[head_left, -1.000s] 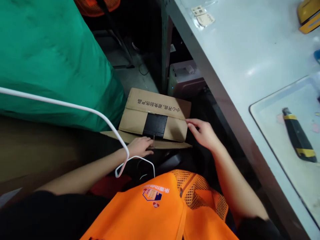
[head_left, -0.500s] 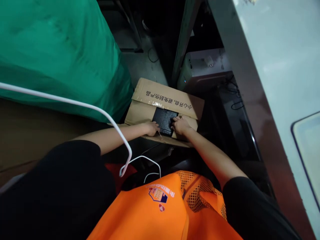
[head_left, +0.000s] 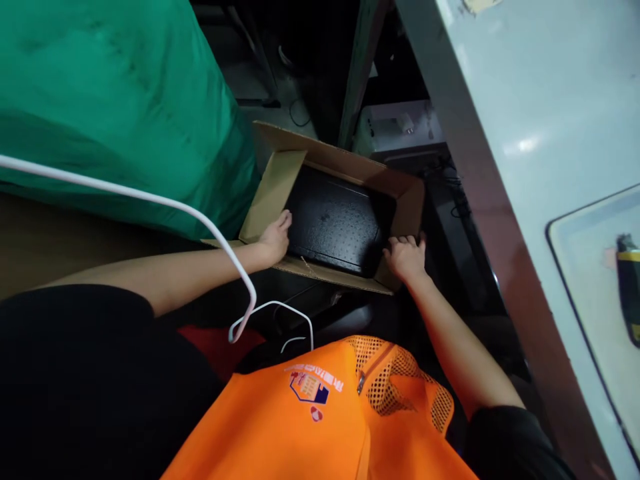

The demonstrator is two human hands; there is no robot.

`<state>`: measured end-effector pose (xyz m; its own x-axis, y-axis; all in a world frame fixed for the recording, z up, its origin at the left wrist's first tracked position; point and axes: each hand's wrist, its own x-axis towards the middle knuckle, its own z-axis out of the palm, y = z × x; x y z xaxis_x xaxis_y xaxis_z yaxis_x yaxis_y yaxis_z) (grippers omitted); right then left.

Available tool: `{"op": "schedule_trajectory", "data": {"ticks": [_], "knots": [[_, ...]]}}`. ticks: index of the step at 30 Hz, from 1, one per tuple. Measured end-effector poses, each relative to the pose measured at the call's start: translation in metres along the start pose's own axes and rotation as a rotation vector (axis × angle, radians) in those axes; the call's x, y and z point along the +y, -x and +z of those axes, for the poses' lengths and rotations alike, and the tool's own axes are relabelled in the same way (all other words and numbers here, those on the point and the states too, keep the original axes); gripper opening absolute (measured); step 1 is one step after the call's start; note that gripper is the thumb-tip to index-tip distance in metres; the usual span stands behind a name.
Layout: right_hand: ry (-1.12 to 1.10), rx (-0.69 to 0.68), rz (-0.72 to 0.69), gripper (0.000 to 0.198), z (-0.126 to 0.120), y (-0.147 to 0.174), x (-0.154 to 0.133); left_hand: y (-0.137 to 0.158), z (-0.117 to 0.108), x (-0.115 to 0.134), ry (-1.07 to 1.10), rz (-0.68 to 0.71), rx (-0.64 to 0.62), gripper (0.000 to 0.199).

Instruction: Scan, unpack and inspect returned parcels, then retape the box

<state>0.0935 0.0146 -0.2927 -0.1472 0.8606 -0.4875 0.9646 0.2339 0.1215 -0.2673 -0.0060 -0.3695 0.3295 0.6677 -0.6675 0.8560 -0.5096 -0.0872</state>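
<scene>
A brown cardboard box (head_left: pixel 281 180) stands with its top flaps raised. Inside lies a black, textured slab (head_left: pixel 345 217), perhaps foam, filling most of the opening. My left hand (head_left: pixel 276 239) is closed at the box's left flap, fingertips beside the slab's edge. At the opposite end, my right hand (head_left: pixel 406 257) has its fingers bent over the right flap, thumb side toward the slab. The box's lower part and its base are hidden.
A large green fabric bundle (head_left: pixel 125 120) fills the upper left. White bent wire (head_left: pixel 175 205) crosses in front of my left forearm. To the right is a white table (head_left: pixel 525 87) with a tool (head_left: pixel 629 287) on it. A white case with a plug (head_left: pixel 405 123) sits beyond the box.
The flaps have been spread open, uncovering more of the black slab. My left hand moved left and my right hand moved right, apart from each other. The far flap's print is out of sight.
</scene>
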Motion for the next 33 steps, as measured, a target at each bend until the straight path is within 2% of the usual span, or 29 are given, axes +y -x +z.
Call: {"op": "schedule_trajectory", "data": {"ticks": [2,6,8,10,13,16,21,24,28,31,33], "knots": [[-0.035,-0.005,0.041,0.041,0.002,0.003,-0.001,0.014,-0.002,-0.018,-0.052,-0.083,-0.057,0.043],[-0.121,-0.038,0.142,0.043,-0.002,0.002,-0.002,0.036,0.006,-0.054,-0.047,-0.359,-0.207,0.084],[-0.167,-0.078,0.203,0.045,-0.005,-0.001,0.002,0.039,0.012,-0.067,-0.02,-0.475,-0.192,0.103],[-0.205,-0.118,0.257,0.046,-0.009,-0.006,0.007,0.039,0.017,-0.077,0.1,-0.545,-0.168,0.113],[-0.251,-0.159,0.302,0.048,-0.014,-0.016,0.014,0.037,0.021,-0.083,0.343,-0.614,-0.144,0.11],[-0.276,-0.158,0.294,0.053,-0.019,-0.026,0.008,0.033,0.021,-0.077,0.321,-0.579,-0.152,0.101],[-0.26,-0.088,0.13,0.051,-0.019,-0.037,-0.046,0.02,0.018,-0.062,0.176,-0.411,-0.251,0.085],[-0.288,-0.168,-0.024,0.05,-0.008,-0.051,-0.086,0.018,0.019,-0.059,0.235,-0.354,-0.285,0.082],[-0.323,-0.297,-0.162,0.047,0.012,-0.087,-0.109,0.034,0.028,-0.06,0.299,-0.333,-0.281,0.084],[-0.326,-0.278,-0.167,0.053,0.026,-0.105,-0.104,0.056,0.046,-0.055,0.349,-0.388,-0.219,0.086],[-0.33,-0.254,-0.173,0.061,0.035,-0.106,-0.098,0.071,0.062,-0.044,0.397,-0.434,-0.175,0.081]]}}
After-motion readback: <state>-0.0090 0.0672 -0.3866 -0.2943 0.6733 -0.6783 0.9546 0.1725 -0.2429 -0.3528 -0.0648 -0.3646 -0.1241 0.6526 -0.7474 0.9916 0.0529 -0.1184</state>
